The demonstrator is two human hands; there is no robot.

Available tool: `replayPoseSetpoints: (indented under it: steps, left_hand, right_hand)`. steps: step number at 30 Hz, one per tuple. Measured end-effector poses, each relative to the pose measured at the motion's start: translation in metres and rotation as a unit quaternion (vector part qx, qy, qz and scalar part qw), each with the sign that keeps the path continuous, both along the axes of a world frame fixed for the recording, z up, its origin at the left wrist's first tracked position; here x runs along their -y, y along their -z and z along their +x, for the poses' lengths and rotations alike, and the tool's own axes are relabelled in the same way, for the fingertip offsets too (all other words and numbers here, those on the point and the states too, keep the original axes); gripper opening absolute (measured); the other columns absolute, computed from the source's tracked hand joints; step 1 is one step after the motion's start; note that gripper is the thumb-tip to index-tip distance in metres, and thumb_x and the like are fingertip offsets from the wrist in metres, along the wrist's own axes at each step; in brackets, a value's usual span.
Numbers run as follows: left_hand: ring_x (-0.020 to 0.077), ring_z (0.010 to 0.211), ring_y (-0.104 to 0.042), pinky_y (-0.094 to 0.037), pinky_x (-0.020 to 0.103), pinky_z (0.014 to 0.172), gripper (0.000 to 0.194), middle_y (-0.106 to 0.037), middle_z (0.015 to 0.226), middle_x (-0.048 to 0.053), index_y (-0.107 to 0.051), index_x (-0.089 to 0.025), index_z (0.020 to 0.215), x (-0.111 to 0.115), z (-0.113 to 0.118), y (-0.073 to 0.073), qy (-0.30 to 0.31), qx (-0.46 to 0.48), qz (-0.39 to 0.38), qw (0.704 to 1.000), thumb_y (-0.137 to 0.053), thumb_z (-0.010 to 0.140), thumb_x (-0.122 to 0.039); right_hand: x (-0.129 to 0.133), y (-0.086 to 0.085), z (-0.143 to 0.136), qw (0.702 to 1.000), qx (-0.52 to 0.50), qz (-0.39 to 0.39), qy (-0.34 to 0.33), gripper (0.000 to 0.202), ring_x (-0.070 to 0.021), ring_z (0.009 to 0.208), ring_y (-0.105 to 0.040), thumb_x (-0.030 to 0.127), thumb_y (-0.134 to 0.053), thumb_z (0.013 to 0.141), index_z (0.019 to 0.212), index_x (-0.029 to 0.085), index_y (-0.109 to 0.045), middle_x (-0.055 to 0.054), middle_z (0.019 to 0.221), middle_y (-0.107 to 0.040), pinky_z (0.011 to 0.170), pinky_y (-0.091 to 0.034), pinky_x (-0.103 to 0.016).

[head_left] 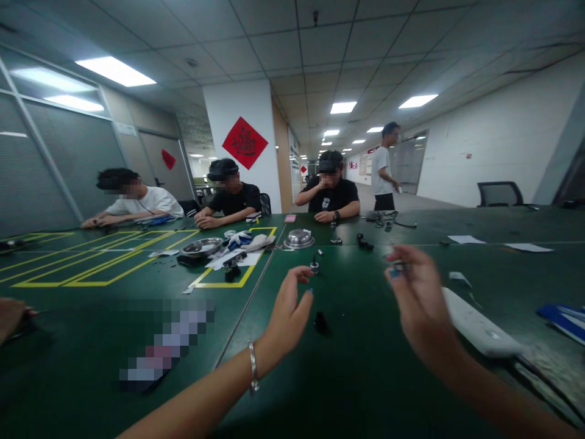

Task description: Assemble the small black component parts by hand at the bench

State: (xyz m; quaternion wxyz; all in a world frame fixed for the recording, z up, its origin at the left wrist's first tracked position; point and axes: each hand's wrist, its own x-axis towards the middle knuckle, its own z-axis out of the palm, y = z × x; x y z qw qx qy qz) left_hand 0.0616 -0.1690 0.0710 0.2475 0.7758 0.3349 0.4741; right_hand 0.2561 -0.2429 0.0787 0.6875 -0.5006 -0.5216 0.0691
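My left hand (pixel 289 308), with a silver bangle on its wrist, is over the green table with thumb and fingers curled but apart. Just past its fingertips is a small round metal part (pixel 314 267) with a pin standing up from it. Below the thumb, a small black part (pixel 321 322) lies on the table. My right hand (pixel 423 299) is raised further right, its thumb and fingers closed on a small shiny metal piece (pixel 400 266). Motion blur and the fingers hide most of that piece.
A white power strip (pixel 479 323) with a black cable lies beside my right forearm. A metal bowl (pixel 299 238), a metal dish (pixel 202 246), gloves (pixel 258 243) and black parts (pixel 364 241) lie further off. Several people sit across the table (pixel 365 390); another hand (pixel 11 317) shows at left.
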Motion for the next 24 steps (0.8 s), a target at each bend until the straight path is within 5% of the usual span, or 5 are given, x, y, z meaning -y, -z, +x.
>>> replayPoseSetpoints:
  steps: [4, 9, 17, 24]
  left_hand:
    - [0.0225, 0.103, -0.050, -0.039, 0.043, 0.094, 0.040, -0.053, 0.108, 0.008, -0.046, -0.018, 0.116, -0.010, -0.004, 0.045, -0.018, -0.086, -0.023, 0.996, -0.045, 0.076, -0.014]
    - [0.0217, 0.099, -0.053, -0.043, 0.041, 0.092, 0.045, -0.056, 0.109, 0.009, -0.046, -0.019, 0.118, -0.015, -0.006, 0.064, 0.005, -0.142, -0.048, 0.989, -0.050, 0.074, -0.016]
    - [0.0206, 0.106, -0.053, -0.040, 0.039, 0.097, 0.034, -0.059, 0.113, 0.008, -0.054, -0.019, 0.113, -0.024, 0.000, 0.072, 0.044, -0.175, -0.089, 0.980, -0.052, 0.079, -0.021]
    - [0.0192, 0.100, -0.054, -0.041, 0.035, 0.092, 0.025, -0.063, 0.104, 0.004, -0.061, -0.021, 0.103, -0.020, 0.000, 0.065, 0.077, -0.194, -0.090, 0.974, -0.055, 0.079, -0.022]
  right_hand:
    - [-0.048, 0.057, -0.009, 0.989, -0.063, -0.098, -0.086, 0.045, -0.0220, 0.080, -0.057, 0.044, -0.049, 0.082, 0.118, 0.018, -0.044, -0.007, 0.093, -0.054, 0.065, -0.050, -0.034]
    - [-0.073, 0.109, -0.008, 0.977, -0.054, -0.140, -0.154, 0.038, -0.0233, 0.092, -0.058, 0.041, -0.049, 0.081, 0.111, 0.018, -0.050, -0.008, 0.097, -0.058, 0.084, -0.046, -0.038]
    - [-0.067, 0.106, -0.010, 0.966, -0.002, -0.153, -0.207, 0.036, -0.0237, 0.105, -0.055, 0.033, -0.052, 0.083, 0.114, 0.018, -0.054, -0.009, 0.108, -0.061, 0.093, -0.042, -0.040]
    - [-0.055, 0.095, -0.016, 0.963, 0.107, -0.143, -0.201, 0.024, -0.0201, 0.088, -0.058, 0.028, -0.052, 0.084, 0.105, 0.019, -0.060, -0.005, 0.098, -0.062, 0.079, -0.047, -0.034]
